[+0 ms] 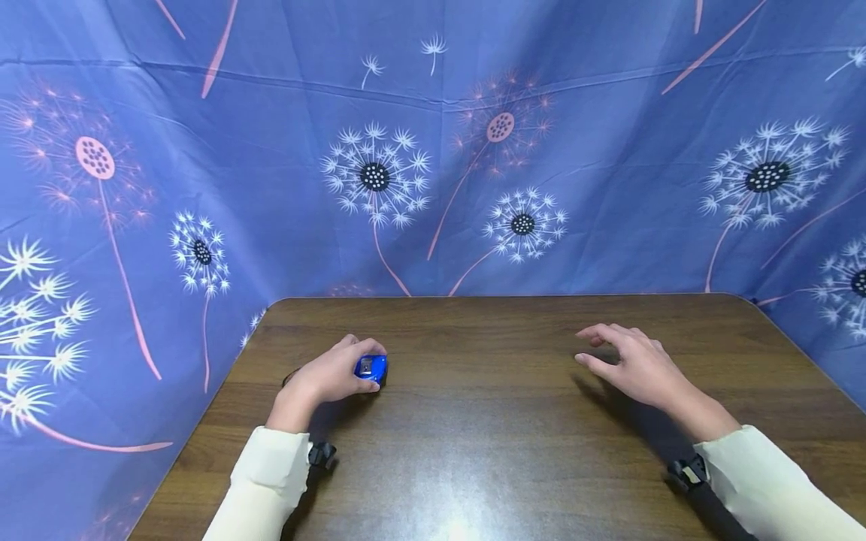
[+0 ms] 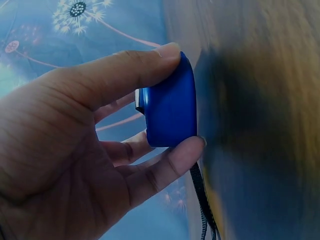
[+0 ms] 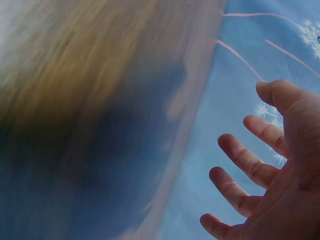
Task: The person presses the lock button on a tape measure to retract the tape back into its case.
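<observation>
My left hand (image 1: 333, 372) holds a small blue tape measure (image 1: 376, 367) over the left part of the table. In the left wrist view, thumb and fingers pinch the tape measure (image 2: 172, 107) at its two ends, and a silver metal tab (image 2: 139, 100) shows on the side toward the palm. A black strap (image 2: 200, 195) hangs from it past the fingertips. Over the right part of the table is my right hand (image 1: 639, 364), holding nothing. Its fingers (image 3: 247, 160) are spread and loosely bent in the right wrist view, with the thumb apart.
Beneath both hands lies a brown wood-grain table (image 1: 473, 421) with rounded far corners. A blue cloth (image 1: 284, 150) printed with dandelions hangs behind it and along both sides. Black wrist cameras sit at the left cuff (image 1: 271, 462) and right cuff (image 1: 751, 466).
</observation>
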`<state>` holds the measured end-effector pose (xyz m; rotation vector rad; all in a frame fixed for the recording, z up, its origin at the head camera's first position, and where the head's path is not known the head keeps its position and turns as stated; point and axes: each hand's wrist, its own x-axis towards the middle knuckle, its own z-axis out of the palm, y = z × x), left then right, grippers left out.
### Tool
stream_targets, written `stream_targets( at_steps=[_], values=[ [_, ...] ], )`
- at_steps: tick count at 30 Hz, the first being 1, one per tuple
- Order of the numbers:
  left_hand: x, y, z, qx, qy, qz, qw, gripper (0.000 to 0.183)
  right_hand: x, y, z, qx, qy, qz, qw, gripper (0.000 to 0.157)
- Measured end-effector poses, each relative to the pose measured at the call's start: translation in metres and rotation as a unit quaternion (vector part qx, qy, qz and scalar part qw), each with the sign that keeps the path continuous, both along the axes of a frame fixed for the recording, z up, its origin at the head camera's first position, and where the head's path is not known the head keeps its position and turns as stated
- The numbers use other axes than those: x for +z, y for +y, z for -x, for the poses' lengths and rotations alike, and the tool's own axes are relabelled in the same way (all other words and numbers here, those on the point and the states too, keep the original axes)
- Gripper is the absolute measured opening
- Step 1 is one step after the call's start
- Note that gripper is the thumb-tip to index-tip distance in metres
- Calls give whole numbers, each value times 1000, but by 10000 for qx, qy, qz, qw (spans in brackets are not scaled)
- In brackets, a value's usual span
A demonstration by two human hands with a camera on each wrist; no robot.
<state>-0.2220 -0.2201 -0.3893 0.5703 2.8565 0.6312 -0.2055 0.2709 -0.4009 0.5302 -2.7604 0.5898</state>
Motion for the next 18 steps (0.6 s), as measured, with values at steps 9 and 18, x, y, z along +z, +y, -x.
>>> stream_targets(
  at_steps=[9,18],
  values=[
    [0,-7,-3,82,-47,187,9998,52,0,14,-4,-17,283,54,9996,32],
    [2,-7,-6,289,-59,247,9993,63,0,18,-1,44,296,92,9995,35]
  ],
)
